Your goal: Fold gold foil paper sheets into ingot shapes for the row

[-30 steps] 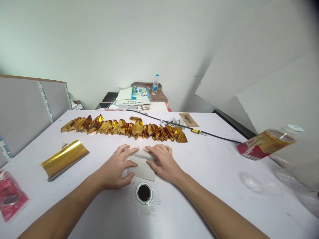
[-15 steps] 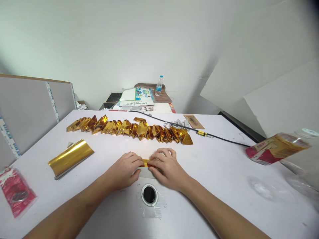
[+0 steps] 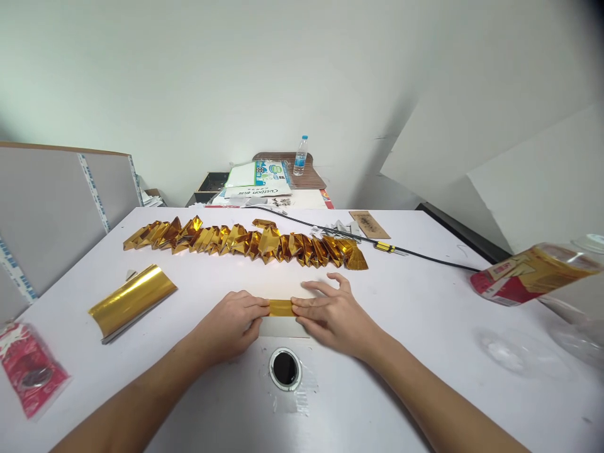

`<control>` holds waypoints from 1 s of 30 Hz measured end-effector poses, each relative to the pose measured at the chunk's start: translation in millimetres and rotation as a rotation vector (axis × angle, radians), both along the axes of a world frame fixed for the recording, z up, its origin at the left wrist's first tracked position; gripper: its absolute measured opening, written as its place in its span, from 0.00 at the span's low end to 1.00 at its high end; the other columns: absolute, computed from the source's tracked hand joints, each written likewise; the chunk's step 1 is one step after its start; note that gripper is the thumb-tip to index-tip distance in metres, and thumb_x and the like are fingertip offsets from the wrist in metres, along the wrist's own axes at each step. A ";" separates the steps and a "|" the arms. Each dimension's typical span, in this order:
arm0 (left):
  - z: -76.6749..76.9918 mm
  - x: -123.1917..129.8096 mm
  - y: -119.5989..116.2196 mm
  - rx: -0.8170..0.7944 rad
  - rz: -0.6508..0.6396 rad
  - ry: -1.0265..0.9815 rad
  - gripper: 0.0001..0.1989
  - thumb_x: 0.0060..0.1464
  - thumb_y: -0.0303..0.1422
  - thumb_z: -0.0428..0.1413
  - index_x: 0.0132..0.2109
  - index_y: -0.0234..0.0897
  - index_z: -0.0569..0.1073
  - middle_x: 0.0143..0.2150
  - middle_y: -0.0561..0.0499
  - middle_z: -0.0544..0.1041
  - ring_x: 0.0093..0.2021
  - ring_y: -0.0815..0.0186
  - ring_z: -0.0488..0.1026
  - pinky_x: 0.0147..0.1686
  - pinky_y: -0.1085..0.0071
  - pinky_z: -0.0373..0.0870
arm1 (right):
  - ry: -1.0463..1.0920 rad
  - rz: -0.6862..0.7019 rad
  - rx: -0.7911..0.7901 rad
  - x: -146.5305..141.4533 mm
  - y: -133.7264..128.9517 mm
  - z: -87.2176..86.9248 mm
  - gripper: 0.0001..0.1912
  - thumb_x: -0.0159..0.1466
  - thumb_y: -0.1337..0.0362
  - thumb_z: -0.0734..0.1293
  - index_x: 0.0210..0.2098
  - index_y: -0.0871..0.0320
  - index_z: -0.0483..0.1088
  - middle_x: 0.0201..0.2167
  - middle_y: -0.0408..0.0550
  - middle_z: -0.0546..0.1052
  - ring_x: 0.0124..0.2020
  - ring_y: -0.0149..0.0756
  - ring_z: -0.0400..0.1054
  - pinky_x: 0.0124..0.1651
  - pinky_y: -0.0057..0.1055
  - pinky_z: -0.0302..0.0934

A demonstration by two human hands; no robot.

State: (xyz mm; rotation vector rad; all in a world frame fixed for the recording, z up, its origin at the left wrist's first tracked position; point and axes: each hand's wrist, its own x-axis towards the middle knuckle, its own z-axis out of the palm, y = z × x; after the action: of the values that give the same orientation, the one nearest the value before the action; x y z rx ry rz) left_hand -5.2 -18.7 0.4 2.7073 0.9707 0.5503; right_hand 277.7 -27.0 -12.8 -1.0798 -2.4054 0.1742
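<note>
A narrow, folded strip of gold foil paper (image 3: pixel 280 307) lies flat on the white table in front of me, over a pale sheet (image 3: pixel 278 327). My left hand (image 3: pixel 236 324) presses its left end between thumb and fingers. At the right end, my right hand (image 3: pixel 336 318) grips it with thumb and forefingers, its outer fingers spread and raised. Beyond the hands runs a long row of folded gold paper pieces (image 3: pixel 236 240). To the left rests a curled stack of gold foil sheets (image 3: pixel 134 302). The strip's ends are hidden under my fingertips.
A round dark disc (image 3: pixel 285 369) is taped near the table's front edge. A pink packet (image 3: pixel 31 368) sits at far left and a tilted plastic bottle (image 3: pixel 533 274) at right. A black cable (image 3: pixel 425 256) crosses the back, near a brown card (image 3: pixel 369 224). A water bottle (image 3: pixel 301 157) stands behind.
My right hand has slid to the right along the gold strip, away from the left hand. More of the strip's middle shows between them. The left hand has hardly moved.
</note>
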 end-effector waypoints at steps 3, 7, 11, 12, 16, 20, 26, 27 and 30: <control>-1.3 -2.3 1.4 -0.007 0.005 -0.002 0.19 0.58 0.21 0.53 0.52 0.40 0.79 0.54 0.47 0.82 0.50 0.58 0.79 0.51 0.58 0.74 | -0.017 -0.009 -0.055 12.0 3.8 6.0 0.09 0.70 0.61 0.68 0.45 0.43 0.82 0.45 0.42 0.85 0.54 0.46 0.74 0.66 0.61 0.43; 3.7 3.1 -3.1 -0.022 0.038 0.078 0.17 0.59 0.21 0.52 0.51 0.39 0.78 0.56 0.47 0.80 0.49 0.58 0.76 0.50 0.57 0.72 | -0.027 -0.042 -0.083 25.0 11.5 11.3 0.09 0.70 0.60 0.69 0.38 0.44 0.83 0.40 0.40 0.85 0.48 0.42 0.75 0.65 0.59 0.47; 10.0 19.6 -15.7 0.009 0.130 0.242 0.13 0.65 0.30 0.54 0.55 0.36 0.74 0.63 0.41 0.74 0.51 0.51 0.71 0.48 0.52 0.70 | 0.097 -0.133 0.042 16.5 11.1 11.7 0.12 0.74 0.59 0.64 0.45 0.48 0.81 0.43 0.44 0.84 0.48 0.42 0.75 0.61 0.52 0.55; 11.1 23.2 -18.4 -0.005 0.149 0.250 0.13 0.66 0.35 0.55 0.54 0.35 0.74 0.61 0.40 0.74 0.50 0.50 0.70 0.48 0.51 0.69 | 0.131 -0.124 0.056 10.2 8.6 12.0 0.13 0.74 0.58 0.63 0.50 0.50 0.79 0.46 0.46 0.83 0.50 0.43 0.75 0.59 0.50 0.57; 12.1 24.6 -18.8 -0.078 0.140 0.193 0.13 0.67 0.39 0.55 0.52 0.37 0.74 0.47 0.42 0.74 0.48 0.51 0.69 0.46 0.53 0.68 | 0.080 0.076 -0.100 -17.5 -4.9 13.9 0.22 0.74 0.54 0.65 0.64 0.52 0.70 0.60 0.52 0.77 0.62 0.47 0.68 0.64 0.51 0.55; 7.7 11.0 -7.8 -0.037 0.076 0.108 0.11 0.63 0.27 0.53 0.50 0.38 0.76 0.50 0.42 0.74 0.53 0.51 0.69 0.51 0.52 0.69 | -0.025 0.071 -0.216 -27.7 -8.1 13.3 0.20 0.69 0.50 0.71 0.57 0.48 0.75 0.60 0.49 0.77 0.67 0.55 0.62 0.67 0.61 0.45; 5.0 9.2 -3.7 -0.056 -0.022 0.046 0.16 0.61 0.28 0.57 0.56 0.37 0.72 0.62 0.42 0.72 0.61 0.51 0.68 0.61 0.51 0.67 | -0.019 0.037 -0.159 -25.0 -1.7 7.4 0.18 0.66 0.47 0.73 0.48 0.51 0.77 0.58 0.50 0.78 0.66 0.56 0.62 0.67 0.62 0.41; 5.3 10.4 -4.0 -0.066 -0.007 0.057 0.14 0.62 0.29 0.57 0.55 0.37 0.72 0.59 0.43 0.74 0.58 0.52 0.70 0.57 0.52 0.69 | -0.016 0.021 -0.136 -24.7 -1.1 6.3 0.17 0.66 0.48 0.73 0.47 0.51 0.77 0.58 0.50 0.78 0.66 0.55 0.62 0.67 0.62 0.41; 4.7 11.6 -3.1 -0.072 0.028 0.073 0.09 0.64 0.30 0.57 0.51 0.38 0.74 0.52 0.45 0.77 0.49 0.54 0.72 0.50 0.55 0.70 | -0.011 -0.017 -0.095 -24.1 0.4 3.7 0.16 0.66 0.47 0.73 0.45 0.52 0.77 0.58 0.50 0.78 0.64 0.54 0.63 0.66 0.60 0.42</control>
State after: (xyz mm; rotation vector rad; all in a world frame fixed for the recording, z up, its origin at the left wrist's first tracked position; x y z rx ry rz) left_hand 6.5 -21.9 5.2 2.6700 1.0270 0.4162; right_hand 253.6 -26.5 -9.1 -1.1459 -2.4183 0.2799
